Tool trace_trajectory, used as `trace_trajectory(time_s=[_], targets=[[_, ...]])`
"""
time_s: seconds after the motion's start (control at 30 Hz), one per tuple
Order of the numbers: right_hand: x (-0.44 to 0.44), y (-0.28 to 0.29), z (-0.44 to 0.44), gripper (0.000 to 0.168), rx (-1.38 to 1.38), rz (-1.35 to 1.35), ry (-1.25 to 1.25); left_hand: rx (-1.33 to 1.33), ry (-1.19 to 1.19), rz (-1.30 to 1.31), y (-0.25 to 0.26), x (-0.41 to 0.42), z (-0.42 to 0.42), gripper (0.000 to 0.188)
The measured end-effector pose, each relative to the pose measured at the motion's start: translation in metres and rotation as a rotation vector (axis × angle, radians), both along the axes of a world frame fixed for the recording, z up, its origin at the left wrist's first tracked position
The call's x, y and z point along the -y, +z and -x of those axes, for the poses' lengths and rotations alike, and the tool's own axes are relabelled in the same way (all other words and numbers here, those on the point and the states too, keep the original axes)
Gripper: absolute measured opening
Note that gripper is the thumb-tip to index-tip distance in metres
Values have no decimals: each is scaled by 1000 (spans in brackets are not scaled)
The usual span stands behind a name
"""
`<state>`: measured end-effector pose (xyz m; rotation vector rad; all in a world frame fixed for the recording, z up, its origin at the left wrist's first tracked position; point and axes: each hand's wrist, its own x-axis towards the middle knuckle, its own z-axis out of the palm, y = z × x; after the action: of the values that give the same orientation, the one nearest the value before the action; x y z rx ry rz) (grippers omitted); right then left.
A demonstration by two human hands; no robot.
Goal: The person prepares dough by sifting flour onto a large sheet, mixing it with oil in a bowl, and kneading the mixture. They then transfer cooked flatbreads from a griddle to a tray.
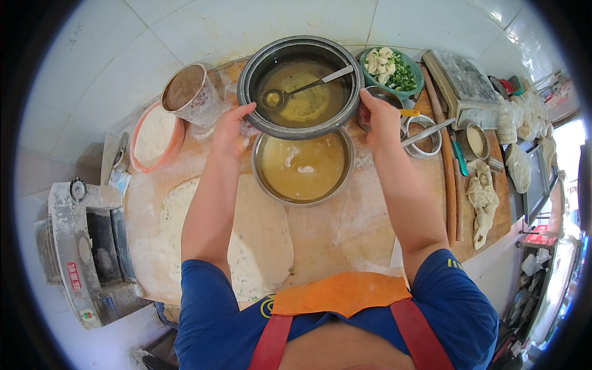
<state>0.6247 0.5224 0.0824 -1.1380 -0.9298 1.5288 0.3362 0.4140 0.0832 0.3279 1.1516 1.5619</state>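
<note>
My left hand (233, 126) and my right hand (380, 115) grip opposite sides of a dark round pot (303, 134), which looks raised above the wooden worktop. Yellowish liquid lies in the pot, and a metal ladle (274, 100) rests in it with its handle against the right rim. Partly under the pot's near edge stands a steel bowl (350, 178) of yellow liquid with pale bits floating in it. A wide, thin sheet of dough with green flecks (259, 240) lies on the worktop, partly behind my left forearm.
Left stand a tub of brown powder (203, 108) and a pink bowl of flour (178, 143); a dough-pressing machine (69, 222) is beyond. Right are a green bowl of chopped greens (417, 88), a metal cup (434, 150), long rolling pins (448, 194), a dough lump (482, 194) and a scale (462, 88).
</note>
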Motion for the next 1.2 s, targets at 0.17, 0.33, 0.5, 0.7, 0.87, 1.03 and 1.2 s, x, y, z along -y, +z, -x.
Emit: trace_trajectory(time_s=[0.17,0.33,0.5,0.7,0.87,1.03,1.2], targets=[[70,-2,28,18,-206,36,-120,9,36,5,9,5,-11,22],[120,-8,70,22,-107,154,37,-11,38,18,11,11,-14,23],[138,-10,118,24,-233,159,48,11,88,4,13,18,-25,24],[136,-29,108,20,764,-526,380,85,116,-43,-2,16,-24,29],[119,-21,33,30,933,-614,432,32,101,-39,-2,20,-27,29],[69,3,6,46,-7,-64,245,0,95,-24,11,18,-32,27],[35,24,8,48,-494,56,445,-59,47,7,11,6,-17,28]])
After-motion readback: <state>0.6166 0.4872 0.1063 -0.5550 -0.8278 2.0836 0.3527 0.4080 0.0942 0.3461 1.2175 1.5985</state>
